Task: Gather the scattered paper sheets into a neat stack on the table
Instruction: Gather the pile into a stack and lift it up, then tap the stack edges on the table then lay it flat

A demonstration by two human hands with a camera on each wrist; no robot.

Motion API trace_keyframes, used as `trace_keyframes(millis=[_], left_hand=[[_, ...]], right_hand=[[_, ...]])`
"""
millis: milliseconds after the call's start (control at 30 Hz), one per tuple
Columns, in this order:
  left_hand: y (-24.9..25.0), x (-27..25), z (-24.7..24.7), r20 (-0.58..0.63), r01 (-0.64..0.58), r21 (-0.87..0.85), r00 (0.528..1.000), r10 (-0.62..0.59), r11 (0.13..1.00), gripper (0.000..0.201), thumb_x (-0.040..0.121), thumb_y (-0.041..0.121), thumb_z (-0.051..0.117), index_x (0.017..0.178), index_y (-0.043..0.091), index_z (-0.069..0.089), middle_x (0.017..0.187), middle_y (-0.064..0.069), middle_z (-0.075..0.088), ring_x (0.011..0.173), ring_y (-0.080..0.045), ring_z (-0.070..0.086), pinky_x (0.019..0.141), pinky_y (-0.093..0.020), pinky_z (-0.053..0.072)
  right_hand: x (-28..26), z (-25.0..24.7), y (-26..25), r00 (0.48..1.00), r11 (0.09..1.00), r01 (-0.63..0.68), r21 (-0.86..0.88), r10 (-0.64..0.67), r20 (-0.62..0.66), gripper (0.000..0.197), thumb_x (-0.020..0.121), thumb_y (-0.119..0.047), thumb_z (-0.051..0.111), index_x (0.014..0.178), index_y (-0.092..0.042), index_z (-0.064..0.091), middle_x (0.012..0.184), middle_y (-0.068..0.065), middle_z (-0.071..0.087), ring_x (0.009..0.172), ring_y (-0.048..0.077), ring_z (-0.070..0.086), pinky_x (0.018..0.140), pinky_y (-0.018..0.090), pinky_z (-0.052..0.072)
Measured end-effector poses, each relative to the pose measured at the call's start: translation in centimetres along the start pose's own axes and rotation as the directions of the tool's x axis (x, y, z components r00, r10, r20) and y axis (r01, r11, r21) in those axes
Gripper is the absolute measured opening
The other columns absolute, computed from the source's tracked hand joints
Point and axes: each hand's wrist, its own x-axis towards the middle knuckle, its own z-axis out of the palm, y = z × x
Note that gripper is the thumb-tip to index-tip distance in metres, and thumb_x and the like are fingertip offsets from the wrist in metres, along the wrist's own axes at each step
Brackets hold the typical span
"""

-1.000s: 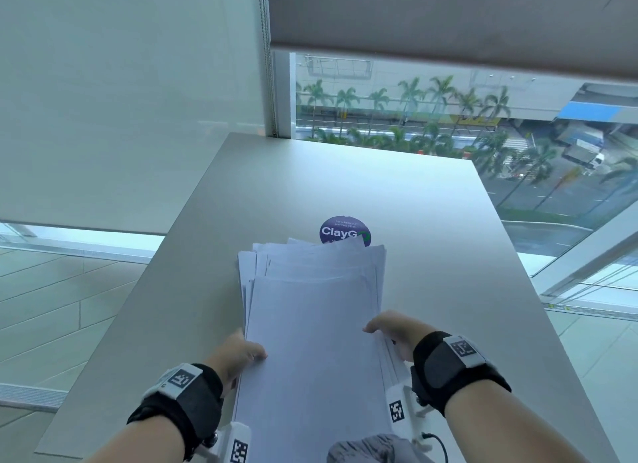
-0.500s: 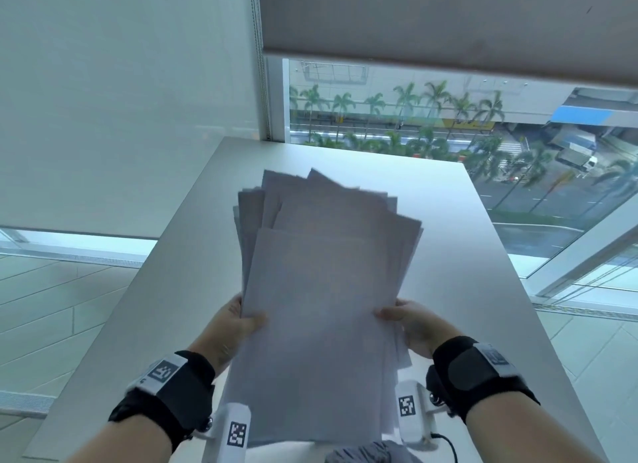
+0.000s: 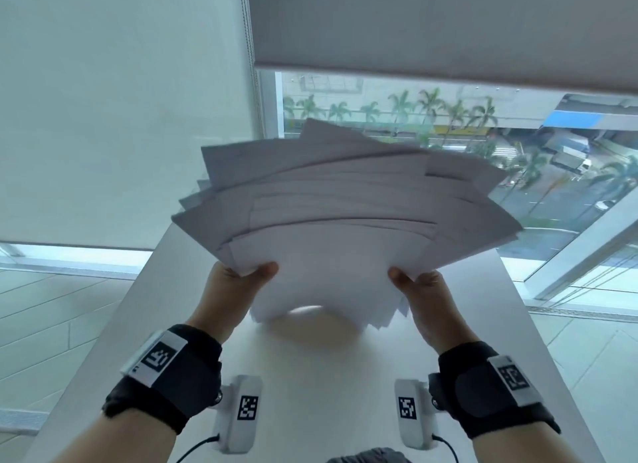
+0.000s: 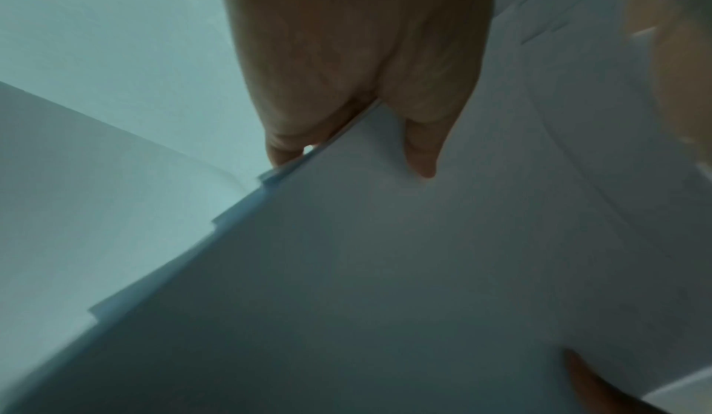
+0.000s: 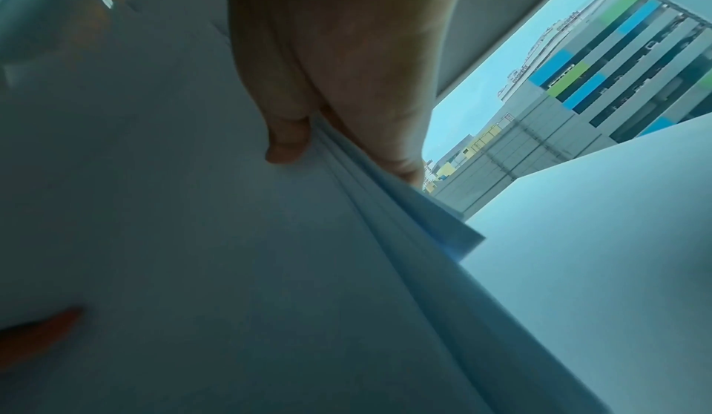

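Pinching fanned paper sheets [image 3: 345, 221] upright between left hand [image 3: 238, 283] and right hand [image 3: 424, 290], thumbs in front; loose outer sheets could slide out sideways when tapped on table [image 3: 310, 376] below hands

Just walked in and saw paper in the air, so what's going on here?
A person is holding a bundle of white paper sheets up above the table, one side pinched in the left hand and the other in the right hand. The sheets are gathered but still fanned out, with corners sticking out at different angles. The bundle's lower edge hangs near the tabletop, so the neat stack isn't made yet.
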Motion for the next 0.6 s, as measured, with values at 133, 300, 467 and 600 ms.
trace_keyframes(millis=[133,300,467,600], left_hand=[[-0.4,0.0,0.1,-0.032,0.015,-0.006,0.999,-0.015,1.0,0.028,0.079,-0.003,0.067,0.08,0.025,0.066,0.062,0.021,0.072,0.06,0.009,0.064,0.054,-0.006,0.048],[0.6,0.5,0.4,-0.063,-0.01,-0.006,0.998,0.01,1.0,0.025,0.079,-0.002,0.067,0.076,0.023,0.068,0.06,0.021,0.072,0.059,0.008,0.064,0.063,-0.015,0.051],[2.6,0.8,0.4,-0.045,-0.105,-0.043,0.994,0.103,0.993,0.025,0.077,-0.005,0.068,0.075,0.02,0.067,0.06,0.021,0.071,0.057,0.008,0.064,0.054,-0.008,0.049],[2.6,1.1,0.2,-0.01,-0.052,-0.057,0.999,0.052,0.997,0.027,0.063,0.007,0.075,0.088,0.017,0.069,0.074,0.008,0.075,0.07,-0.006,0.07,0.063,-0.019,0.054]], right_hand=[[-0.3,0.6,0.1,0.999,1.0,0.005,-0.021,-0.005,0.038,0.018,0.088,0.002,0.057,0.089,-0.012,0.067,0.089,0.012,0.068,0.085,0.024,0.062,0.081,0.036,0.047],[0.1,1.5,-1.2,0.998,0.998,0.059,0.009,-0.058,-0.038,0.023,0.088,0.0,0.058,0.079,-0.019,0.066,0.081,0.004,0.067,0.076,0.02,0.061,0.074,0.03,0.048],[0.4,0.8,-3.1,0.986,0.986,0.165,0.029,-0.164,-0.032,0.021,0.086,0.0,0.06,0.081,-0.019,0.066,0.082,-0.001,0.069,0.072,0.009,0.065,0.068,0.016,0.052],[1.0,0.6,-2.8,0.989,0.986,0.15,-0.07,-0.15,0.005,0.024,0.082,-0.001,0.065,0.102,-0.014,0.061,0.096,0.009,0.068,0.084,0.022,0.064,0.071,0.026,0.05]])
